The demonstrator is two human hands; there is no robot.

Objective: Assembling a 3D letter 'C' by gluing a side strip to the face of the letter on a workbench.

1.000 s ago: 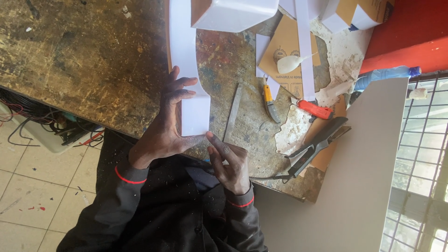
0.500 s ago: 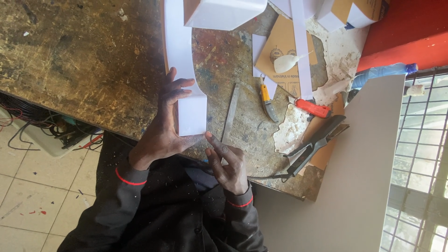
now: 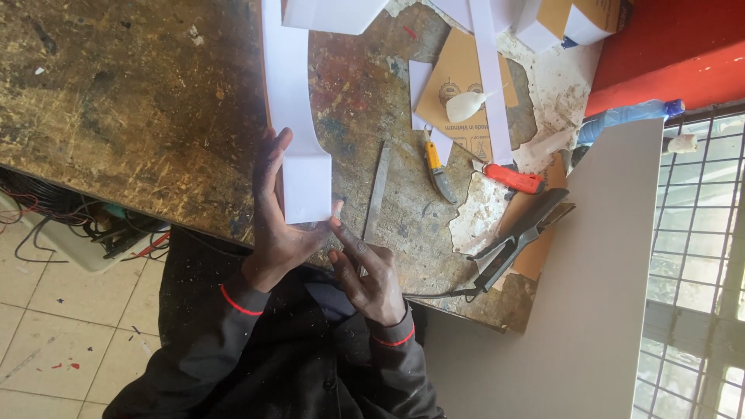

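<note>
Smooth white paper strip (image 3: 299,132) on scarred workbench (image 3: 140,93)

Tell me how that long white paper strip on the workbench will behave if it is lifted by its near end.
The long white paper strip already kinks near the left hand, so it probably flops and sags. It looks thin, likely very light. The folded end by the right hand suggests it creases easily.

On the scarred brown wooden workbench (image 3: 132,101) lie a flat metal ruler (image 3: 377,194), a yellow-handled utility knife (image 3: 436,169), a red-handled cutter (image 3: 514,178) and black-handled metal shears (image 3: 518,237). A brown cardboard sheet (image 3: 459,77) carries a small white glue bottle (image 3: 470,102). A large grey board (image 3: 597,287) leans beside the bench, a blue-capped plastic bottle (image 3: 627,116) above it.
</note>
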